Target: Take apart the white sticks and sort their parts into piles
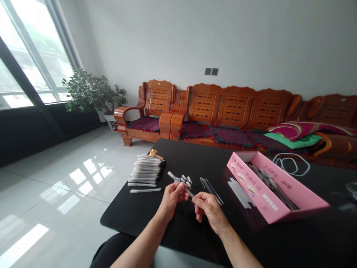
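Above the black table (134,219), my left hand (173,195) is closed around a slim whitish pen (173,175) that slants down toward the right. My right hand (208,206) pinches the lower end of the same pen between thumb and fingers. Beyond my hands lie several short white pen caps (188,181). Several thin dark pen refills (209,189) sit just past my right hand. To the left is a neat stack of whitish pens (145,169) with dark ends, and a single pen (145,190) lies nearest me.
A pink box (267,197) holding many dark thin sticks stands at the right. Several white tubes (240,193) lie beside it. Behind it rests a white cable loop (292,163). A small yellowish item (153,152) sits behind the pen stack. A wooden sofa (203,108) lines the wall.
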Action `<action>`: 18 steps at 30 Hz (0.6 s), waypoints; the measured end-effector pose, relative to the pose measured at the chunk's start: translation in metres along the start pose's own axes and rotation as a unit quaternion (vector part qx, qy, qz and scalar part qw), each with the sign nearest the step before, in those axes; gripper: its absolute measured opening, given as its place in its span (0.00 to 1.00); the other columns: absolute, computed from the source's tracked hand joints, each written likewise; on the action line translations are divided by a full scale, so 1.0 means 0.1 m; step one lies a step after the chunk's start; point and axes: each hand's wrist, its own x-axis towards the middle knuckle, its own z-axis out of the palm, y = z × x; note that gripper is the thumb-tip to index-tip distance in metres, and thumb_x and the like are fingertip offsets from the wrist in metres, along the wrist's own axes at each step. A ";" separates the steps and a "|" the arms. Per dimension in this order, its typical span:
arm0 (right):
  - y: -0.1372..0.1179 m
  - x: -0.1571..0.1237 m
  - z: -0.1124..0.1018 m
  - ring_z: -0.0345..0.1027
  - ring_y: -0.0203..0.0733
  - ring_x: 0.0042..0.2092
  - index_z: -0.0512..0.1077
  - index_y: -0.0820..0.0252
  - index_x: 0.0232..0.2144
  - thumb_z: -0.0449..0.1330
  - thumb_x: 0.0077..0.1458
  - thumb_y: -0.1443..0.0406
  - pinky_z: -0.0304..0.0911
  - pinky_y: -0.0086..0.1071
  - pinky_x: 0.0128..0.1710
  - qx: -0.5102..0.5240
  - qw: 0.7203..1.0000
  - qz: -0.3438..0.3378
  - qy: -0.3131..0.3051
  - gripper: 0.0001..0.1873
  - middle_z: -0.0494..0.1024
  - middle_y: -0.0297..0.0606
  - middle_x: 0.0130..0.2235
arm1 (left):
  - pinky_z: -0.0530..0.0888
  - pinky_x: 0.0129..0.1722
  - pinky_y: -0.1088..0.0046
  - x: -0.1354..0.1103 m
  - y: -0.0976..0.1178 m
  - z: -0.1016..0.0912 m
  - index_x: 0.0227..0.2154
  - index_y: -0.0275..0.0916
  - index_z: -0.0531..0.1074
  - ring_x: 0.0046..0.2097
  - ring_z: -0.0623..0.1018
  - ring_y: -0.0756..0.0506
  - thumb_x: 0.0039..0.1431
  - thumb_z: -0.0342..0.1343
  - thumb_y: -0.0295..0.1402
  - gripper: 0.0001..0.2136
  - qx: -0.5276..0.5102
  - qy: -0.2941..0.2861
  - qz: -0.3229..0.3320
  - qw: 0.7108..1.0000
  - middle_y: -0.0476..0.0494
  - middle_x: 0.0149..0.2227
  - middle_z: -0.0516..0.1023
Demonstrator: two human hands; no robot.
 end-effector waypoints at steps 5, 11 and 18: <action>0.01 -0.02 0.03 0.62 0.33 0.14 0.69 0.65 0.28 0.53 0.52 0.44 0.55 0.24 0.12 0.020 0.999 0.031 -0.028 0.27 0.70 0.33 0.16 | 0.72 0.28 0.76 0.01 -0.02 -0.03 0.32 0.31 0.75 0.25 0.75 0.51 0.49 0.61 0.46 0.19 -0.004 0.001 0.005 1.000 0.42 0.26 0.76; 0.00 -0.01 0.03 0.63 0.32 0.16 0.68 0.64 0.27 0.64 0.45 0.50 0.56 0.24 0.14 0.005 1.000 -0.005 0.027 0.21 0.72 0.31 0.19 | 0.73 0.29 0.76 0.02 -0.04 -0.04 0.32 0.30 0.74 0.26 0.76 0.51 0.52 0.60 0.44 0.18 -0.005 -0.008 0.003 1.000 0.42 0.25 0.76; -0.01 -0.02 0.03 0.62 0.31 0.15 0.68 0.64 0.27 0.61 0.48 0.49 0.54 0.23 0.13 0.005 1.000 0.002 0.011 0.22 0.71 0.31 0.18 | 0.73 0.29 0.76 0.00 -0.02 -0.03 0.32 0.30 0.74 0.26 0.76 0.51 0.52 0.60 0.44 0.17 0.000 -0.011 0.004 1.000 0.43 0.25 0.76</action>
